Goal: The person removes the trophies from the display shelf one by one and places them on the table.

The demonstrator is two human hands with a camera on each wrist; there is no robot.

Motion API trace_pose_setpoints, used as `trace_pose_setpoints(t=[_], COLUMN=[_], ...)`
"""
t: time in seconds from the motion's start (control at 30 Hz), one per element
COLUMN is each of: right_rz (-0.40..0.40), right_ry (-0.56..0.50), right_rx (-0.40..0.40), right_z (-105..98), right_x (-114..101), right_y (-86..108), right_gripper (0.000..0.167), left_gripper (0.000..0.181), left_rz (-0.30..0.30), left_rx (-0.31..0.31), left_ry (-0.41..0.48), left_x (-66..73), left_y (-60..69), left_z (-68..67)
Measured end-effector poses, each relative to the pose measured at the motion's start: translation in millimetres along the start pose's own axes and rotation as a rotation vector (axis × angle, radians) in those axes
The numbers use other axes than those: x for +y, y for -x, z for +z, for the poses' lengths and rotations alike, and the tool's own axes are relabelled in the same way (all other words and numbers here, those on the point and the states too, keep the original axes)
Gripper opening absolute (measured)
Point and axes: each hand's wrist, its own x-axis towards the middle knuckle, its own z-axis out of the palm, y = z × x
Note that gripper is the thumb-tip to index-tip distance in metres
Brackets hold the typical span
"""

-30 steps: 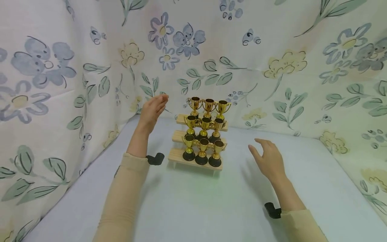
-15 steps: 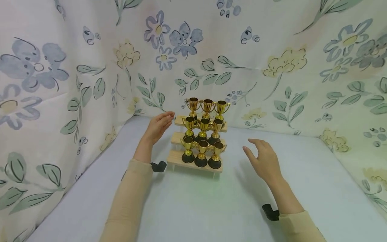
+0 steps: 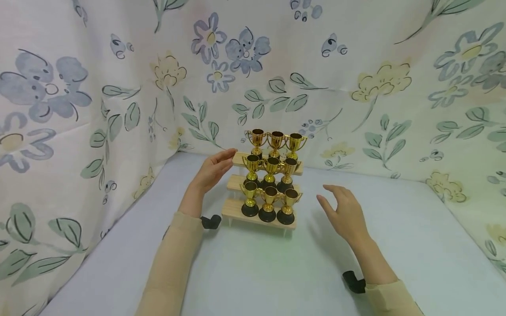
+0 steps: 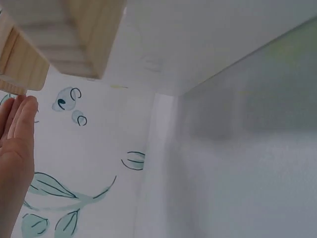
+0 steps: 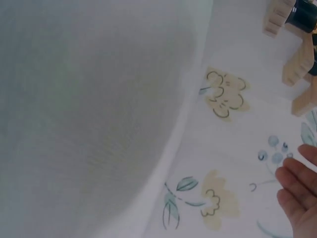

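A three-tier wooden display stand point(image 3: 231, 207) on clear supports holds several small gold trophy cups point(image 3: 250, 192) with black bases, arranged in rows. My left hand point(image 3: 211, 173) is at the left end of the top board, fingers extended; in the left wrist view its fingertips meet the end of a wooden board point(image 4: 29, 62), though whether they press on it I cannot tell. To the right of the stand, apart from it, my right hand point(image 3: 345, 213) hovers above the table with thumb and fingers spread and nothing held. The right wrist view catches that hand point(image 5: 303, 196) below the board ends point(image 5: 299, 67).
A white table point(image 3: 253, 272) lies under the stand. Floral fabric point(image 3: 166, 109) hangs behind and along both sides. Black wrist-worn pieces point(image 3: 211, 222) sit by each sleeve cuff.
My left hand has come down and to the right, from beside the stand to the top board's left end. The right hand has shifted slightly left. The trophies keep their places on the stand.
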Motion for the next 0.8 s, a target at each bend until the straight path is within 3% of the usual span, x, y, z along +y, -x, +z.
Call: trace_pose_setpoints(t=[0.27,0.8], right_rz=[-0.019,-0.052], right_ry=[-0.033,-0.141], right_rx=[0.050,0.149], right_z=[2.5,0.8], right_x=[-0.3,-9.7], right_y=[-1.6,-6.7], right_gripper=[0.041,0.033], left_gripper=[0.053,0.052], left_rz=[0.009,0.014], left_rx=[-0.022,-0.001], left_ry=[-0.066,-0.137], left_x=[-3.5,-0.5], left_y=[1.5,1.1], left_z=[-0.6,0.7])
